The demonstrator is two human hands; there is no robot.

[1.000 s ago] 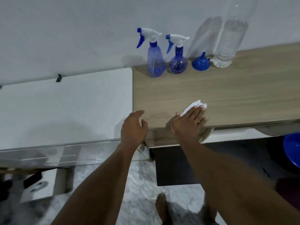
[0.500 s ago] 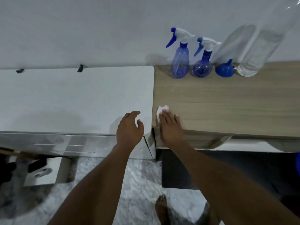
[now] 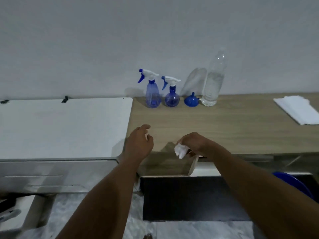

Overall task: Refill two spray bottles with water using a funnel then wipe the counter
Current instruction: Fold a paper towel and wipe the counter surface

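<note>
Two blue spray bottles with white trigger heads stand at the back of the wooden counter: a tall one and a round one. A blue funnel lies upside down beside them, next to a clear water bottle. My right hand hovers at the counter's front edge, shut on a crumpled white tissue. My left hand is over the counter's front left corner, fingers curled, with a small white scrap showing at its fingertips.
A white table adjoins the counter on the left. A stack of white paper towels lies at the counter's right end. A blue basin sits on the floor under the counter at the right.
My right hand has lifted off the counter and crumpled the tissue it was wiping with. My left hand has moved right, from the white table to the counter's corner.
</note>
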